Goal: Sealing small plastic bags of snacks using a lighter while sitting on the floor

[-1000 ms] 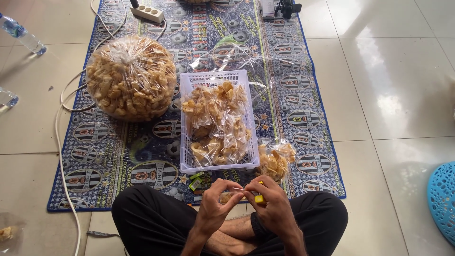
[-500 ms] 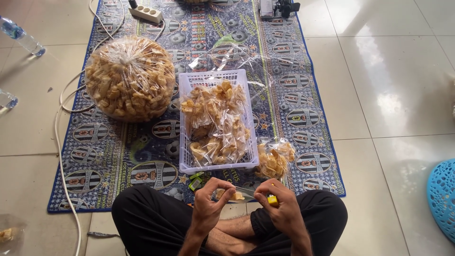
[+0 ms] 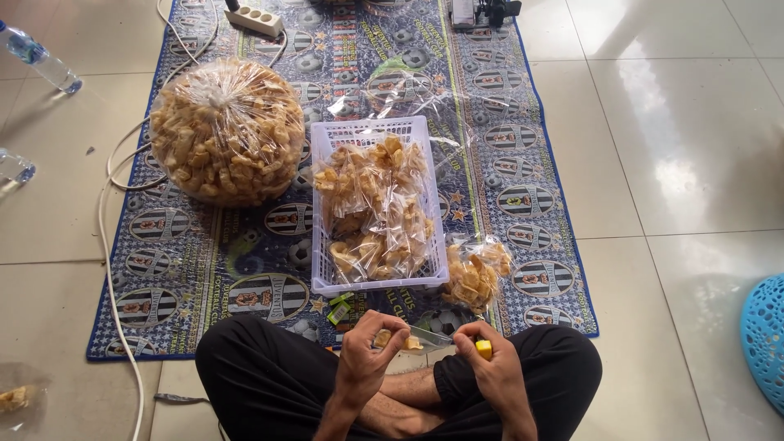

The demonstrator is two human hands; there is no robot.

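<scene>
Above the crossed legs, both hands are working close together: the left hand [image 3: 367, 359] is pinching a small clear packet of snacks [image 3: 406, 340], while the right hand [image 3: 494, 371] is gripping a yellow lighter [image 3: 484, 349] at the packet's other end. Just beyond, a white basket [image 3: 327, 282] is holding filled packets — beside it a large bag of snacks [image 3: 227, 131] is sitting on the patterned mat [image 3: 506, 171].

Pale glossy floor tiles [image 3: 694, 139] catching soft daylight glare, a blue patterned rug [image 3: 196, 269] spread over them, white cable [image 3: 106, 245] snaking along the rug's left edge.
</scene>
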